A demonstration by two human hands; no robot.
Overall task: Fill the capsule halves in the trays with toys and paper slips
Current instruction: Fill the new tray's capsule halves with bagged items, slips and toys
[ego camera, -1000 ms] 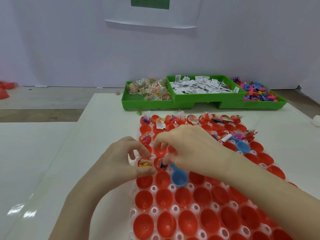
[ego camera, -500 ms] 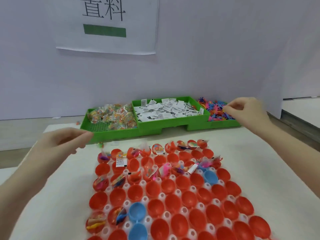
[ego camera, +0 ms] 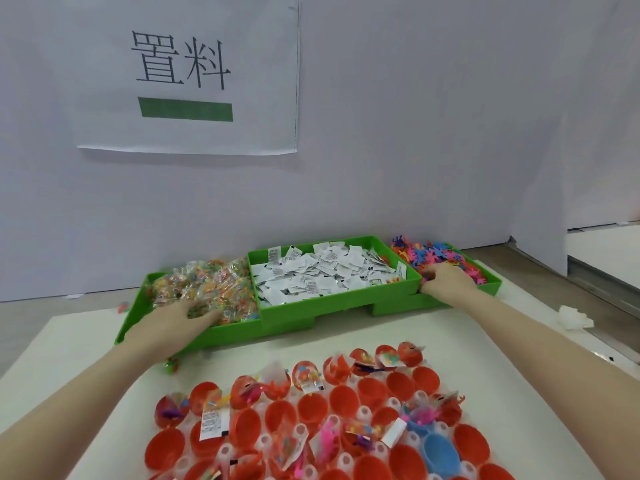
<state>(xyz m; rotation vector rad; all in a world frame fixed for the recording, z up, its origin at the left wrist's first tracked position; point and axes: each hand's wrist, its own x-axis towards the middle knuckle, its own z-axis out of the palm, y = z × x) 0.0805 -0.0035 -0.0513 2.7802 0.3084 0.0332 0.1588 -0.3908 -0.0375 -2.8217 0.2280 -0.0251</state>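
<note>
A white tray [ego camera: 364,413] near me holds several red capsule halves [ego camera: 313,408] and a blue one [ego camera: 441,452]; the far rows carry toys and paper slips. Behind it stand three green bins. My left hand [ego camera: 173,325] reaches into the left bin [ego camera: 136,317] and its fingers curl round bagged toys [ego camera: 207,289]. My right hand [ego camera: 448,284] digs into the right bin [ego camera: 491,282], fingers curled into the colourful plastic figures [ego camera: 426,254]. Between them, the middle bin [ego camera: 311,306] is heaped with white paper slips [ego camera: 322,275].
A paper sign [ego camera: 187,74] hangs on the white wall behind the bins. A crumpled white scrap [ego camera: 573,318] lies at the table's right edge. One small loose toy [ego camera: 171,367] lies on the table in front of the left bin.
Both hands left the capsule tray and went forward into the outer green bins, left onto the bagged toys, right onto the plastic figures. The view tilted up towards the wall.
</note>
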